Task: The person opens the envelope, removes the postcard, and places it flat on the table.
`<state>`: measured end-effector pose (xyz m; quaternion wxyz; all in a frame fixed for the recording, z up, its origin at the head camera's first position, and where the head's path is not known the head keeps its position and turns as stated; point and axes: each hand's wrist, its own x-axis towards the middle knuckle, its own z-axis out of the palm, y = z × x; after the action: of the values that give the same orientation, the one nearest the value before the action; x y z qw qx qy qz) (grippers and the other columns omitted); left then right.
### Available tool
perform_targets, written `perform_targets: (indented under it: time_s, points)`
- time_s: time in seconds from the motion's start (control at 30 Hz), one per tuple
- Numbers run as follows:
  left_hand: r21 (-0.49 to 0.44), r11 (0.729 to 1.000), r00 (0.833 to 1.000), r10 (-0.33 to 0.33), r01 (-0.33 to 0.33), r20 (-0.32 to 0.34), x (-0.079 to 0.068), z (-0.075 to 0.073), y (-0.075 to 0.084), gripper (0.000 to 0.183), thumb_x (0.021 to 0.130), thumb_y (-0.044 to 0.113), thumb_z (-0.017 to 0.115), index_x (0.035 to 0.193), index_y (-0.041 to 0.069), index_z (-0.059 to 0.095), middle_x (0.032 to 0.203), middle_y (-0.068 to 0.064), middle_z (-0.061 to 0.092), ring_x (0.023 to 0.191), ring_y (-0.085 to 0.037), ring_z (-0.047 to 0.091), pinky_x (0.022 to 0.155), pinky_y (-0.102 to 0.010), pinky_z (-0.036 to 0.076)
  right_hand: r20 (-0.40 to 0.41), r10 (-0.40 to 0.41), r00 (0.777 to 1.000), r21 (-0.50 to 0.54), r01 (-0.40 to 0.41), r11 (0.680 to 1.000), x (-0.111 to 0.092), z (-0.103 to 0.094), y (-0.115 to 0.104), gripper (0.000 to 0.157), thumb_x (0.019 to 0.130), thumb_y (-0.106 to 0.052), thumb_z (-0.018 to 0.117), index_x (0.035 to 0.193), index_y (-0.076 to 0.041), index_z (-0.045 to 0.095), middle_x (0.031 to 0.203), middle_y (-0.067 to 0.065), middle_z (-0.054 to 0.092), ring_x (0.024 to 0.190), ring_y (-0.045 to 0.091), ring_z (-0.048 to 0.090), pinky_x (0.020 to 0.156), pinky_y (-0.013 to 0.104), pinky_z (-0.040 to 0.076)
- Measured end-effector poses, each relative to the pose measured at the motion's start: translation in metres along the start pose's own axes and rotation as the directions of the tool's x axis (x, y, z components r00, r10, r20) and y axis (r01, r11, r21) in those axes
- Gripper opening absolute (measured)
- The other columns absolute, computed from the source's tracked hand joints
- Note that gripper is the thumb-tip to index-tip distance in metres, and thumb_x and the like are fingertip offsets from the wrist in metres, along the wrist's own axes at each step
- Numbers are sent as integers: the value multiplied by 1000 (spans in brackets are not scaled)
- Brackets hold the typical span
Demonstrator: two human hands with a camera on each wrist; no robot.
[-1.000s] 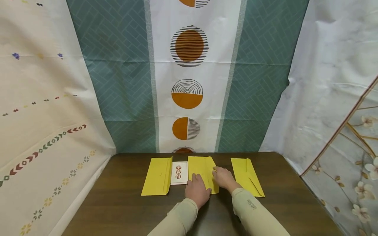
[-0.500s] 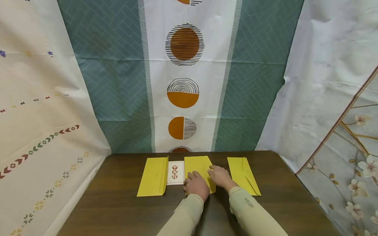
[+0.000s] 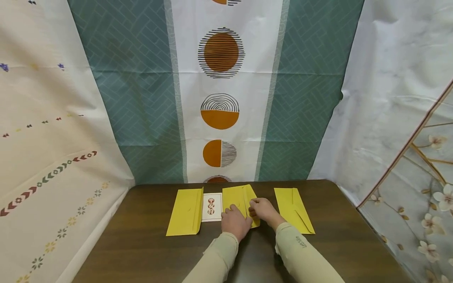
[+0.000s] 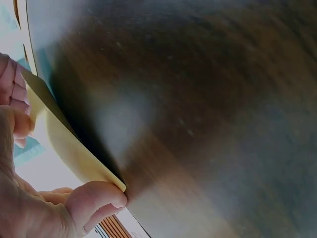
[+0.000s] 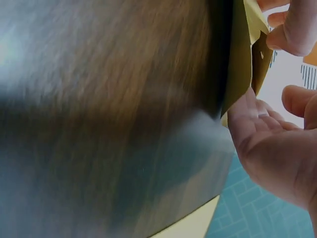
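The middle yellow envelope (image 3: 233, 195) lies on the table, its flap side up and its right part slightly lifted. My left hand (image 3: 236, 223) grips its near part; in the left wrist view the thumb (image 4: 96, 203) and fingers squeeze the envelope (image 4: 64, 144), which bows between them. My right hand (image 3: 264, 210) is at the right edge. In the right wrist view its fingers touch the envelope (image 5: 240, 59) beside an opening, and the thumb (image 5: 297, 99) stands apart from the paper. A white card (image 3: 212, 207) with red round characters lies left of this envelope.
A second yellow envelope (image 3: 185, 212) lies left of the card, partly over its edge. A third (image 3: 294, 210) lies right of my right hand. The dark wooden table (image 3: 148, 251) ends at the patterned cloth hangings (image 3: 148, 118) behind and at both sides.
The middle envelope has turned a little and its right part has come up. Both hands stay on it, with the left hand shifting slightly. The card and the outer envelopes keep their places.
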<state>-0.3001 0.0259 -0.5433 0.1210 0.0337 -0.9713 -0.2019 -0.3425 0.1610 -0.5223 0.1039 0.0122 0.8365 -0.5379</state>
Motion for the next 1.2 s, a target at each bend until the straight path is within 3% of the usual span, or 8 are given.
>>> perform_targets:
  time_s: [0.2,0.53,0.63,0.73,0.87,1.07,1.2]
  points:
    - [-37,999,1000,5,-5,-9,-2,-2,-2,58,91,46,75,110,-6,57,91,-23,61,80,-38,59,76,-48,56,26,73,997,67,-75,995,2,6,-1,49,111,-18,56,151,9,52,130,22,73,105,25,76,91,41,65]
    - [-51,998,1000,23,-24,-16,-3,-3,-2,51,88,41,74,105,-5,58,89,-23,60,79,-39,59,75,-50,55,-32,40,999,-55,-42,998,8,17,1,52,96,-8,70,147,-2,63,140,19,69,105,23,64,81,32,58]
    - [-37,999,1000,29,-29,-6,-3,-1,-2,53,89,40,74,113,-5,60,93,-26,63,82,-41,60,76,-50,56,-61,42,997,-74,-46,996,10,20,2,53,93,-4,70,146,-4,64,130,16,73,100,23,63,79,31,54]
    - [-20,999,999,34,-33,22,-4,-1,-1,60,91,42,75,128,-4,61,102,-30,65,86,-43,61,79,-51,58,-79,61,995,-56,-65,996,11,19,5,59,89,2,69,148,-6,64,108,14,74,85,21,60,70,30,51]
    - [1,1000,997,31,-31,65,-5,-4,0,66,91,44,78,140,1,62,114,-32,65,91,-43,60,82,-51,60,-99,80,992,1,-80,997,8,11,10,60,91,4,71,150,-6,62,95,15,70,71,18,63,62,29,57]
    - [133,989,991,40,-57,131,-4,-5,1,53,92,45,76,125,4,74,109,-27,66,89,-38,58,77,-44,58,-143,99,985,9,-99,995,4,-9,19,54,95,0,74,148,-7,64,134,26,69,79,19,71,69,32,64]
    - [215,973,984,43,-80,171,-5,-5,2,52,94,50,75,119,4,77,108,-25,68,90,-36,58,77,-40,59,-160,117,980,-23,-122,992,2,-23,25,47,97,-2,72,143,-8,68,135,25,69,82,21,70,72,31,64]
